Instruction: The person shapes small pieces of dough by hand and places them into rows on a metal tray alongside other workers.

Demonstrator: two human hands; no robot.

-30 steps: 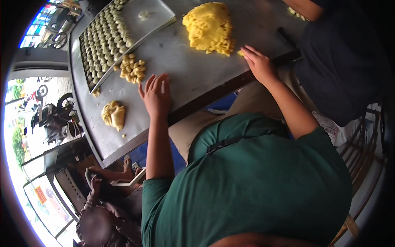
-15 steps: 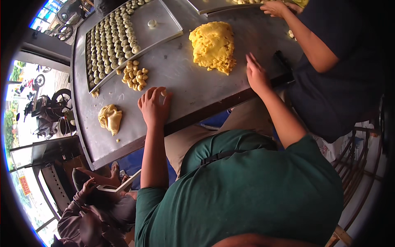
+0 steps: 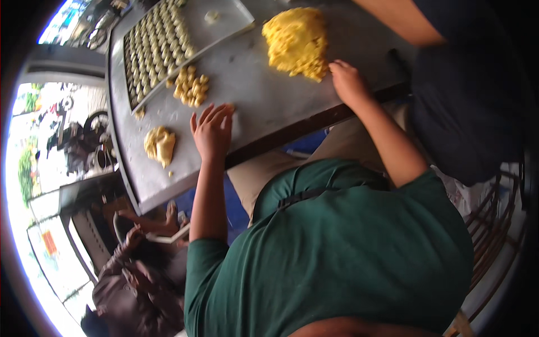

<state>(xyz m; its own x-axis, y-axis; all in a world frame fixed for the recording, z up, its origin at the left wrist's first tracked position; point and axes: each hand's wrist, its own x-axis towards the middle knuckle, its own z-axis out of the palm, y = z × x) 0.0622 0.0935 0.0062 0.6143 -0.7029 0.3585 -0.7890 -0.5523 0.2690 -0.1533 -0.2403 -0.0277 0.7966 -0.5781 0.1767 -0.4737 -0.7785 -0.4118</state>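
My left hand hovers over the near edge of the metal table, fingers apart and slightly bent. A small pale bit shows by its fingertips, too blurred to name. Ahead of that hand lies a cluster of small yellowish dough balls. To its left sits a smooth lump of pale dough. My right hand is at the near right corner of a large crumbly yellow mass. Its fingers are curled together, the tips close against the mass; what they pinch, if anything, is hidden.
A metal tray at the far left carries rows of small greenish balls. Close on my right stands a person in dark clothes, one arm reaching over the table. Another person sits at lower left. A dark object lies at the table's right.
My right hand has gone from stretched fingers beside the yellow mass to curled fingers at its corner. The left hand has opened somewhat. The whole view has shifted, with the table higher.
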